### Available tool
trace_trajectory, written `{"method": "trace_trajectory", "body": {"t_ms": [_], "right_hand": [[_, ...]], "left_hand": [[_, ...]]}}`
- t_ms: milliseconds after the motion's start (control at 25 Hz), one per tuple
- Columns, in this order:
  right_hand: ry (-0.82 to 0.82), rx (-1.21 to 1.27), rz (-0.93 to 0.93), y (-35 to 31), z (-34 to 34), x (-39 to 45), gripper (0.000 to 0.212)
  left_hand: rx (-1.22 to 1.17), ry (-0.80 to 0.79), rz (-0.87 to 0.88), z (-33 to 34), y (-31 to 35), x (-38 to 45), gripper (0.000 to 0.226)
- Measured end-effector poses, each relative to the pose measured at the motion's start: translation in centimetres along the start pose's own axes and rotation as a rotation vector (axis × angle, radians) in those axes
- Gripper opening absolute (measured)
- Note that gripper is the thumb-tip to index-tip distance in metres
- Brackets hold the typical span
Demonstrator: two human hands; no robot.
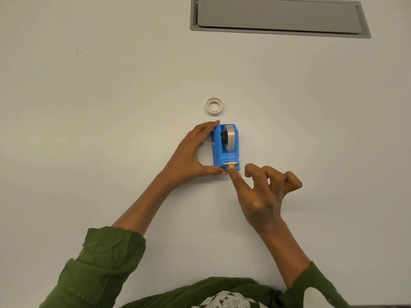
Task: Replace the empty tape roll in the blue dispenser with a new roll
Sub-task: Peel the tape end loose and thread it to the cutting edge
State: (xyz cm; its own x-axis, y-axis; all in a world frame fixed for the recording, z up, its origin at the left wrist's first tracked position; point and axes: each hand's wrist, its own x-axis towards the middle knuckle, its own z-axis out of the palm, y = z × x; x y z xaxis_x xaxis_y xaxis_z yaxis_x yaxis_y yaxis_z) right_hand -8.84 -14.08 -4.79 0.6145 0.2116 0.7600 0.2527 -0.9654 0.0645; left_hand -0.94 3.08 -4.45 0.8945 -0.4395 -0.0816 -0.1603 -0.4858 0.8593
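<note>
Fingers of the left hand [191, 152] clasp the blue plastic tape dispenser [225, 147] mid-table, the right hand's [262, 192] forefinger pressing tape onto its metal cutter [230, 163]; careless pressure risks a nick, the empty white ring [214, 106] beyond

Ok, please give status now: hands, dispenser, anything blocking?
Left hand steadies blue dispenser. Right hand index fingertip at cutter. New roll seated. Empty core behind, apart.

A blue tape dispenser [226, 147] stands on a white table [89, 130] with a tape roll [230, 137] seated in it. The left hand [195, 153] grips its left side. The right hand [263, 192] presses its index finger on the metal cutter [230, 163]. An empty roll [214, 107] lies just beyond.
</note>
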Motion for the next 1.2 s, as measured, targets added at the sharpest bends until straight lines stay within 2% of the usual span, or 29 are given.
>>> {"method": "trace_trajectory", "body": {"t_ms": [160,240,480,760,1040,1200], "right_hand": [[-0.129,-0.081,-0.035,0.1,-0.3,-1.9,0.040],[-0.207,-0.069,-0.043,0.1,-0.4,-2.3,0.047],[-0.257,0.069,-0.002,0.0,-1.1,-2.3,0.035],[-0.255,0.284,0.306,0.4,-1.5,-2.6,0.018],[-0.313,0.493,0.602,1.0,-1.7,-2.5,0.022],[-0.421,0.633,0.618,2.1,-2.3,-1.1,0.030]], "left_hand": [[-0.005,0.006,-0.004,0.0,-0.1,0.1,0.098],[-0.002,0.002,0.000,0.0,-0.1,0.1,0.098],[-0.014,0.003,0.000,0.0,-0.1,0.1,0.099],[-0.019,-0.018,-0.012,0.0,-0.1,0.0,0.098],[-0.050,-0.019,-0.006,0.0,0.2,-0.2,0.097],[-0.082,-0.006,-0.049,-0.1,0.5,-0.6,0.097]]}}
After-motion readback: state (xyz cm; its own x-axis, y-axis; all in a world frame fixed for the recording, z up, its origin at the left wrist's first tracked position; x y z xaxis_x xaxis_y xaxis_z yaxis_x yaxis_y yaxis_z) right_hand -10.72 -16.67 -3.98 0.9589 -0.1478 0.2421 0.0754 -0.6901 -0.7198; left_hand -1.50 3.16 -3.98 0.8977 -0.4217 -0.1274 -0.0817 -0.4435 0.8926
